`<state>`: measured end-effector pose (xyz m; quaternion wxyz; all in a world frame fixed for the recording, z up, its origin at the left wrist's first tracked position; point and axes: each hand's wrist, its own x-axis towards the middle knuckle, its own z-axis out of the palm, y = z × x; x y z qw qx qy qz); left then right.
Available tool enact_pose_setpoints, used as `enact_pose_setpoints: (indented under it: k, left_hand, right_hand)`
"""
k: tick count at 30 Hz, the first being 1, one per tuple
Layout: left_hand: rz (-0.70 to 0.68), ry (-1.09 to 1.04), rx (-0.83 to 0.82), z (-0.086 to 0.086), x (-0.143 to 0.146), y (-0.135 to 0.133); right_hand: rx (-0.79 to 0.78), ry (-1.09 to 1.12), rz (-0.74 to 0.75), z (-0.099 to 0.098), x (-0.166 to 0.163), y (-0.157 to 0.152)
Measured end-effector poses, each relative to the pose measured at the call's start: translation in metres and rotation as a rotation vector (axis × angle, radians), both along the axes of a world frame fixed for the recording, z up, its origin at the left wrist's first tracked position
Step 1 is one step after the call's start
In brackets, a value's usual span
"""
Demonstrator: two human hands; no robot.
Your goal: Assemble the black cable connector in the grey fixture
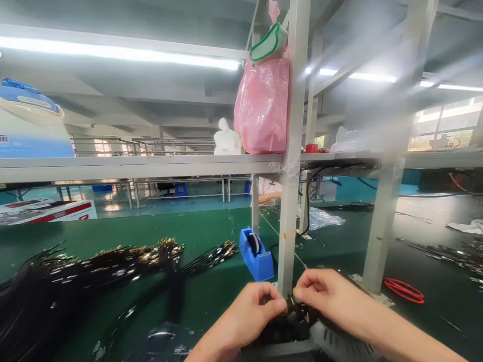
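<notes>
2 hands meet low at the centre of my view, over a green workbench (211,226): my left hand (251,314) and my right hand (326,296) both pinch, fingers narrowed, a small bundle of black cables with gold-coloured ends (296,317), which sits between my thumbs and forefingers just in front of a grey upright post (292,151). Below the bundle lies something dark and ribbed that I cannot make out. Just beyond my left hand, touching nothing I hold, stands a blue tape dispenser (256,254) on the bench. To the left, a large heap of black cables with gold tips (94,271) spreads across the green surface, blurred at its near end. Well to the right of my right hand, past a second post, a red cable loop (403,290) lies flat. A grey shelf (132,166) runs across the frame at mid height; on it, against the post, sits a pink plastic bag (262,105) with a green-rimmed item on top, and a white bag (226,138) stands beside it. A clear plastic wrapper (322,217) lies farther back on the bench.
</notes>
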<state>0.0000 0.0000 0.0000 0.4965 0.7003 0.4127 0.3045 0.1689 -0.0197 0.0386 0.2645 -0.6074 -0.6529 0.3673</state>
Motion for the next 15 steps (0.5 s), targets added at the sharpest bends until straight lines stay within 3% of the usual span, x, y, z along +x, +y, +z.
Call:
enact_pose_setpoints:
  k: [12, 15]
  left_hand:
    - [-0.056, 0.019, 0.062, -0.006, -0.002, 0.004]
    - [0.019, 0.102, 0.149, -0.006, -0.006, 0.002]
  right_hand:
    - [0.082, -0.14, -0.07, -0.004, -0.011, -0.008]
    - [0.093, -0.179, -0.107, -0.008, -0.01, -0.012]
